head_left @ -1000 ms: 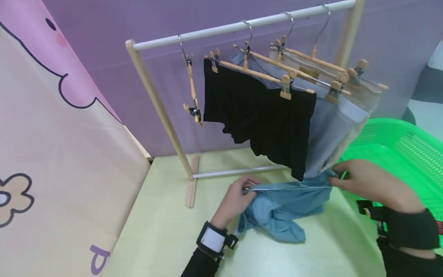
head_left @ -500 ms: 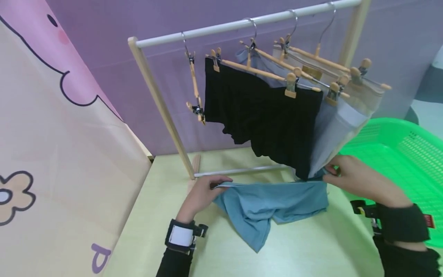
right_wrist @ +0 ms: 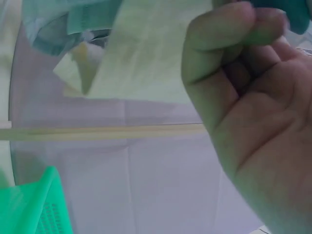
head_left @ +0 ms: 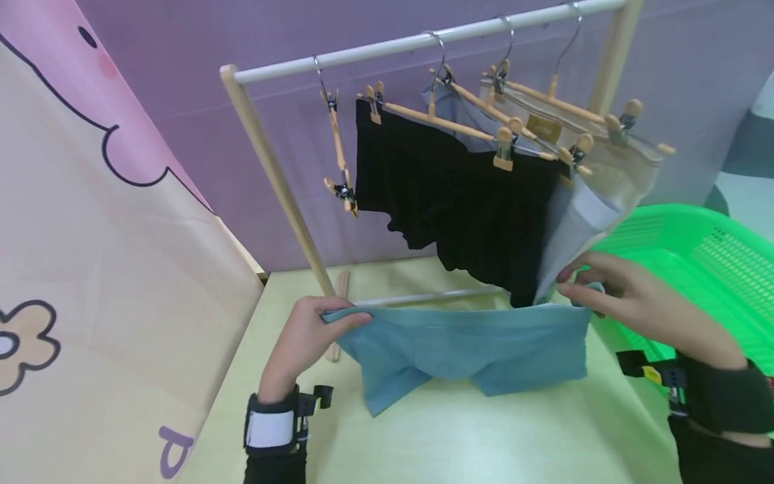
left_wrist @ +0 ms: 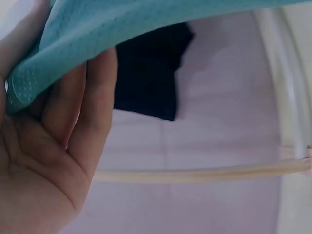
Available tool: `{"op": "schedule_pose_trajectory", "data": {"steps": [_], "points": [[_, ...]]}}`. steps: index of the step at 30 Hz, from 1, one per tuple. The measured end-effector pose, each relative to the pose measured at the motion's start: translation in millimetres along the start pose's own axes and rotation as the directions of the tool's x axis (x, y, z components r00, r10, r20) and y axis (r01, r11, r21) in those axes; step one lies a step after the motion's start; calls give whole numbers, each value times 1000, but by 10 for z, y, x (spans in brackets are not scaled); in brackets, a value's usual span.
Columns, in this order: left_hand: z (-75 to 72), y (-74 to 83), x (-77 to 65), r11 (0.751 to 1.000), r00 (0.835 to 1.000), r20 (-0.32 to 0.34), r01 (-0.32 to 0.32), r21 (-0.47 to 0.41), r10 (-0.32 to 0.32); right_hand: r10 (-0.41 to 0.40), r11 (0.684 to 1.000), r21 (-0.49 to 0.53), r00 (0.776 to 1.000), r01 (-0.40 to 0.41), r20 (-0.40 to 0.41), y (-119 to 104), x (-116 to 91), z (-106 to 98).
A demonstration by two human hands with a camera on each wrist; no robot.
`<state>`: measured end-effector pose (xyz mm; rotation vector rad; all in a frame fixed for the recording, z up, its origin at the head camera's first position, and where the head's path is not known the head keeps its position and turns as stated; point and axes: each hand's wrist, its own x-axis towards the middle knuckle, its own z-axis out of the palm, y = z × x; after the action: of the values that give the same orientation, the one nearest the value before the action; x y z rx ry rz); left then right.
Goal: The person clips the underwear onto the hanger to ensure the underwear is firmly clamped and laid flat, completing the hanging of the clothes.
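A pair of teal shorts (head_left: pixel 459 343) is stretched out low in front of the rack, waistband up and legs hanging over the table. My left hand (head_left: pixel 305 336) pinches the left end of the waistband between thumb and fingers; the left wrist view shows the teal fabric (left_wrist: pixel 117 34) draped over the fingers. At the other end, my right hand (head_left: pixel 629 302) grips the waistband's right corner, with a bit of teal sticking out by the fingers. Its thumb and forefinger are close to the hanging light grey garment (head_left: pixel 574 228). In the right wrist view that hand (right_wrist: pixel 258 112) has its fingers curled.
Behind the shorts stands a clothes rack with a white rail (head_left: pixel 387 50). On clip hangers are black shorts (head_left: pixel 453 195), the grey garment and a beige garment (head_left: pixel 635 168). A bare clip hanger (head_left: pixel 337 148) hangs at left. A green basket (head_left: pixel 683 235) sits right.
My left hand has moved left and slightly up, spreading the teal shorts from bunched to flat. The right hand has risen slightly, and the grey garment on its hanger has shifted.
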<state>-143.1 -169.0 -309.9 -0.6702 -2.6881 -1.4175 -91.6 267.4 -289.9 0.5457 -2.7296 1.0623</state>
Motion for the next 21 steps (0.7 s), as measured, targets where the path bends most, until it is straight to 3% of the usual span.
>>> {"op": "schedule_pose_trajectory", "data": {"steps": [5,9,12,15,17,19,21], "points": [[-182,192,-222,999,1000,18,-24,32,23,-85,995,-61,992,80,-91,-192,-88,-21],[-318,379,-469,990,990,0,-138,-2,138,-229,972,-93,954,214,-194,-370,-227,-36],[-401,484,-611,971,973,2,-229,-63,229,-326,943,-125,929,307,-174,-451,-324,-74],[-438,476,-619,970,971,32,-233,-71,236,-246,960,-152,967,234,-64,-475,-342,-69],[-398,377,-524,983,981,68,-180,-31,182,-112,972,-202,993,117,39,-461,-263,-30],[-312,216,-379,993,990,100,-107,48,102,30,961,-275,993,2,114,-415,-141,52],[-193,28,-226,993,992,124,-38,112,24,107,948,-315,981,-52,159,-327,3,161]]}}
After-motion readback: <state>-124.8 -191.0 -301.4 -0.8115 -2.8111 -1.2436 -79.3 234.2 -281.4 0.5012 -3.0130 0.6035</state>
